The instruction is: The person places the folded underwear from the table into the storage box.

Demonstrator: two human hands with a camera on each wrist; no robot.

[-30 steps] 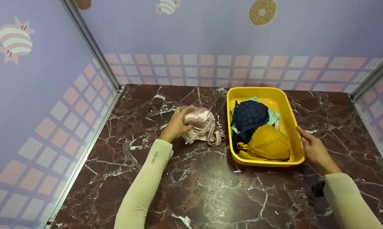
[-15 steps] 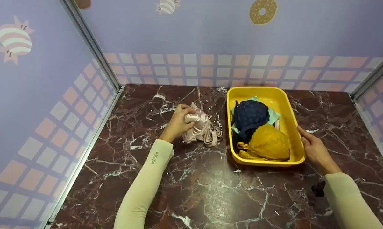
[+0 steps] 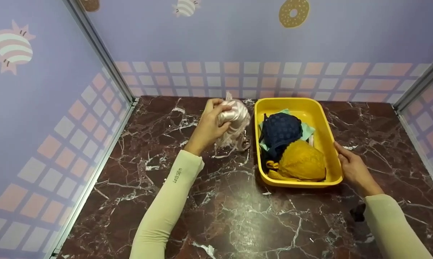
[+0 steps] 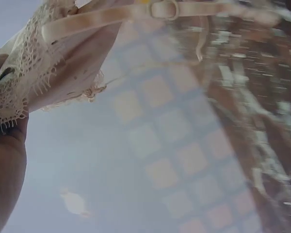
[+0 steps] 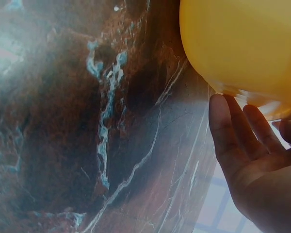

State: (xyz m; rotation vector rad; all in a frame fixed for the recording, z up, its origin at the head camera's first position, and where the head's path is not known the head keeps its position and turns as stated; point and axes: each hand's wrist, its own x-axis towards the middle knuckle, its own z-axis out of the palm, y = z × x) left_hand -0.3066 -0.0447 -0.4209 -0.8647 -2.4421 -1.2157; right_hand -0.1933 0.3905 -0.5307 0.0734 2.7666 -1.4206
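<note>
A pale pink satin bra (image 3: 234,120) is gripped by my left hand (image 3: 211,126), fingers over the cup and thumb below; it is raised above the tabletop, left of a yellow tub (image 3: 324,126). In the left wrist view its lace edge (image 4: 34,63) and a strap (image 4: 102,20) with a ring slider show close up. My right hand (image 3: 358,171) touches the outside of the tub's right wall. The right wrist view shows fairly straight fingers (image 5: 220,116) against the tub. Inside lie a navy bra (image 3: 283,131) and a mustard-yellow lace bra (image 3: 302,162).
Mint-green cloth (image 3: 307,131) pokes out beneath the navy bra. The dark red marbled tabletop (image 3: 238,212) is bounded by a lilac back wall (image 3: 230,43) and side walls. Small white scraps lie on the tabletop.
My left hand has lifted the pink bra off the tabletop and carried it toward the back and slightly right; its straps now hang down. The right hand and tub have stayed in place.
</note>
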